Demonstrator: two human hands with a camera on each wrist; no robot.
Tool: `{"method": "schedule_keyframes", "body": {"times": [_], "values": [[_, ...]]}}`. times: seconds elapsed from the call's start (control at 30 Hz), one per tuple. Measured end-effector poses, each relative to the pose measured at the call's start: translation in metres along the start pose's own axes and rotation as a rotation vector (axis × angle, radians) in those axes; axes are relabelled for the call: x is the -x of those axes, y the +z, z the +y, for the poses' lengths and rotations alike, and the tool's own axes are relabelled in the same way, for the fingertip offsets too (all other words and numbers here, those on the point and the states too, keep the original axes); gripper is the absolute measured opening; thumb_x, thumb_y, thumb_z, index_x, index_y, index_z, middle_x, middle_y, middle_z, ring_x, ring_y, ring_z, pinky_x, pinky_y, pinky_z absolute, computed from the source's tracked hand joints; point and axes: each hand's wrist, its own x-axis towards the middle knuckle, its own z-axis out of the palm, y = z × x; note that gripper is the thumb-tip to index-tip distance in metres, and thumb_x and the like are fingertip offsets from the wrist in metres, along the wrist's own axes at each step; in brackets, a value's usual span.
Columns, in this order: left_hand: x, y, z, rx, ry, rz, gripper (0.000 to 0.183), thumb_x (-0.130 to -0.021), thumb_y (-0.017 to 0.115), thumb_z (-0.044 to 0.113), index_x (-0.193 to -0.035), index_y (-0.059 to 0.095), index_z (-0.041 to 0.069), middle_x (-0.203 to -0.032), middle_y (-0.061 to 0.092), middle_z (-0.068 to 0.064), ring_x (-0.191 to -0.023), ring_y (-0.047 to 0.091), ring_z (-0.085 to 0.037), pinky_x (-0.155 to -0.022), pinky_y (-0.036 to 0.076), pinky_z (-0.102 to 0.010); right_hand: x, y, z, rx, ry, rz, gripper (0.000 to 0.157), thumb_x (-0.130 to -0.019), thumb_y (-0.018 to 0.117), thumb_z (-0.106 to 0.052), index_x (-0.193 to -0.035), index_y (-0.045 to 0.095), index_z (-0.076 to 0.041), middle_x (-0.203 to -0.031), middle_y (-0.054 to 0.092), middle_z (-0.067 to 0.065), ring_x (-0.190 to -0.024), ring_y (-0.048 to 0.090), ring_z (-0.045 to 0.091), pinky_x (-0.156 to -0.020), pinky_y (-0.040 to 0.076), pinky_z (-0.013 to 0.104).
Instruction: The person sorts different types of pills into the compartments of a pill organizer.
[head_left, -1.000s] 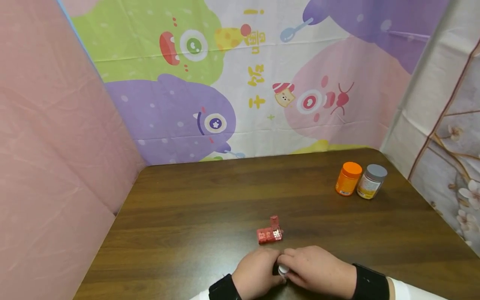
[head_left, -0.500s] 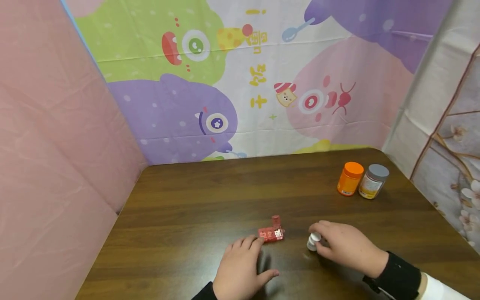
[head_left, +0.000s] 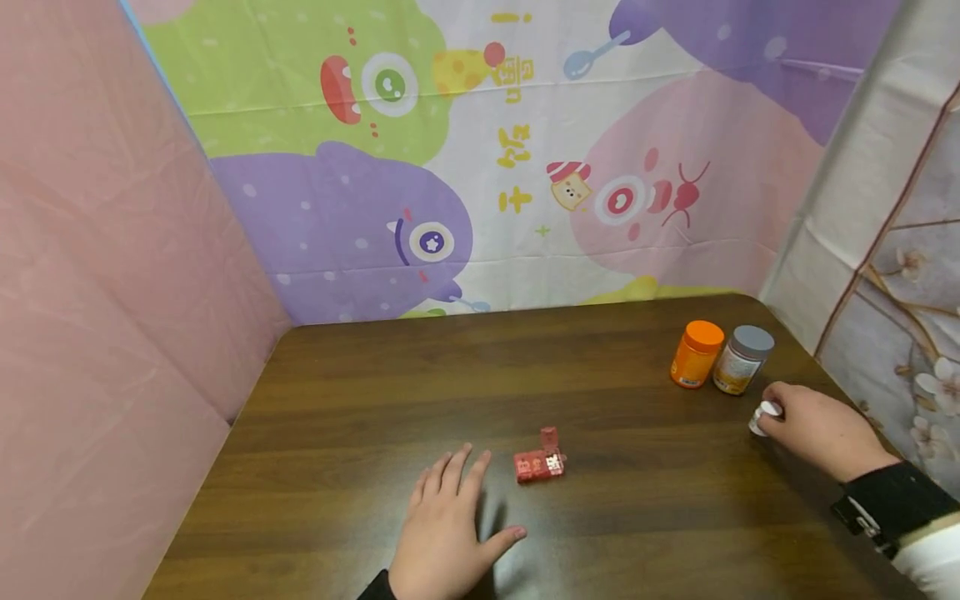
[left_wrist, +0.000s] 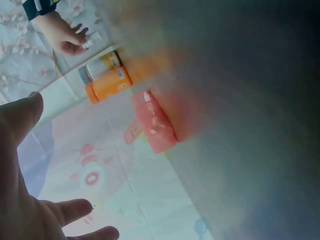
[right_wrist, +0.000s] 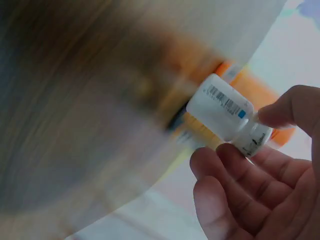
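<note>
Between thumb and fingers my right hand (head_left: 828,429) pinches a small white pill bottle (right_wrist: 220,106) by its cap, at the right side of the table. A barcode and a blue square show on the bottle's label in the right wrist view. My left hand (head_left: 442,529) is spread with straight fingers over the front of the table, holding nothing. Just right of its fingertips lies a red translucent pill organizer (head_left: 538,465), one lid of it standing up. The same organizer (left_wrist: 154,122) shows ahead of the left hand in the left wrist view.
An orange bottle (head_left: 696,354) and a grey-capped bottle (head_left: 742,360) stand side by side at the back right, just beyond the right hand. The brown wooden table (head_left: 390,392) meets a cartoon-printed cloth (head_left: 517,275) behind and a pink cloth (head_left: 150,292) at left.
Both hands were together at the front; they came apart. The right hand carried the white pill bottle right and toward the back, while the left hand drew left and spread its fingers.
</note>
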Motion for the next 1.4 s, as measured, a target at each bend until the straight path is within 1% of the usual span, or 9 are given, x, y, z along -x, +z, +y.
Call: {"method": "schedule_keyframes", "body": {"times": [0.17, 0.33, 0.47, 0.57, 0.73, 0.87, 1.07, 1.23, 1.4], "values": [[0.001, -0.001, -0.002, 0.0, -0.002, 0.006, 0.094, -0.077, 0.058, 0.075, -0.148, 0.037, 0.017, -0.151, 0.032, -0.011, -0.13, 0.03, -0.031, -0.103, 0.029, -0.055, -0.011, 0.001, 0.042, -0.024, 0.067, 0.0, 0.029, -0.085, 0.062, -0.021, -0.094, 0.058, 0.006, -0.075, 0.064, 0.014, -0.061, 0.057, 0.024, -0.053, 0.044, 0.044], [0.003, -0.002, -0.004, 0.013, -0.008, -0.002, 0.095, -0.077, 0.057, 0.075, -0.149, 0.036, 0.018, -0.151, 0.031, -0.011, -0.131, 0.029, -0.031, -0.104, 0.028, -0.056, -0.023, 0.005, 0.067, -0.007, 0.063, 0.048, 0.027, -0.084, 0.063, -0.016, -0.093, 0.058, 0.01, -0.074, 0.064, 0.019, -0.063, 0.059, 0.03, -0.056, 0.045, 0.051], [0.004, 0.0, -0.004, 0.016, -0.015, -0.011, 0.094, -0.077, 0.058, 0.075, -0.149, 0.037, 0.018, -0.151, 0.032, -0.011, -0.131, 0.03, -0.031, -0.104, 0.028, -0.055, -0.029, 0.008, 0.076, 0.004, 0.052, 0.065, 0.026, -0.085, 0.063, -0.015, -0.094, 0.059, 0.009, -0.077, 0.065, 0.023, -0.066, 0.06, 0.035, -0.056, 0.045, 0.052], [0.005, 0.001, -0.004, 0.011, -0.014, -0.015, 0.093, -0.077, 0.058, 0.074, -0.149, 0.037, 0.018, -0.151, 0.032, -0.011, -0.131, 0.03, -0.031, -0.104, 0.029, -0.055, -0.031, 0.011, 0.079, 0.0, 0.067, 0.081, 0.029, -0.086, 0.06, -0.014, -0.101, 0.057, 0.01, -0.088, 0.064, 0.031, -0.074, 0.06, 0.045, -0.06, 0.045, 0.057], [0.006, 0.002, -0.005, 0.002, -0.013, -0.007, 0.091, -0.078, 0.059, 0.073, -0.148, 0.038, 0.019, -0.149, 0.036, -0.011, -0.13, 0.031, -0.032, -0.102, 0.03, -0.056, -0.03, 0.014, 0.076, -0.019, 0.123, 0.098, 0.052, -0.088, 0.06, -0.02, -0.124, 0.045, 0.014, -0.109, 0.053, 0.045, -0.091, 0.052, 0.058, -0.072, 0.042, 0.067], [0.006, 0.003, -0.006, -0.002, -0.02, -0.01, 0.089, -0.078, 0.058, 0.073, -0.147, 0.039, 0.02, -0.146, 0.039, -0.011, -0.128, 0.034, -0.032, -0.101, 0.032, -0.056, -0.027, 0.015, 0.069, -0.052, 0.177, 0.1, 0.072, -0.088, 0.062, -0.028, -0.132, 0.031, 0.021, -0.111, 0.047, 0.05, -0.092, 0.05, 0.06, -0.072, 0.042, 0.068], [0.001, 0.006, -0.009, 0.029, -0.026, -0.06, 0.086, -0.08, 0.056, 0.073, -0.144, 0.044, 0.017, -0.141, 0.046, -0.012, -0.123, 0.041, -0.032, -0.097, 0.036, -0.057, -0.012, 0.016, 0.047, -0.072, 0.222, 0.133, 0.079, -0.088, 0.063, -0.032, -0.135, 0.028, 0.022, -0.11, 0.048, 0.049, -0.088, 0.052, 0.058, -0.065, 0.044, 0.065], [-0.013, 0.011, -0.012, 0.04, -0.054, -0.144, 0.081, -0.082, 0.056, 0.071, -0.14, 0.05, 0.014, -0.137, 0.051, -0.011, -0.121, 0.044, -0.031, -0.096, 0.037, -0.057, -0.001, 0.017, 0.011, -0.093, 0.18, 0.168, 0.07, -0.09, 0.061, -0.032, -0.134, 0.035, 0.016, -0.104, 0.057, 0.036, -0.08, 0.058, 0.045, -0.059, 0.046, 0.056], [-0.032, 0.017, -0.011, -0.003, -0.037, -0.172, 0.074, -0.082, 0.061, 0.065, -0.132, 0.057, 0.01, -0.127, 0.06, -0.01, -0.115, 0.05, -0.03, -0.094, 0.04, -0.054, 0.001, 0.024, -0.048, -0.127, 0.054, 0.186, 0.053, -0.091, 0.061, -0.027, -0.128, 0.049, 0.009, -0.103, 0.062, 0.027, -0.082, 0.059, 0.035, -0.064, 0.047, 0.053]]}}
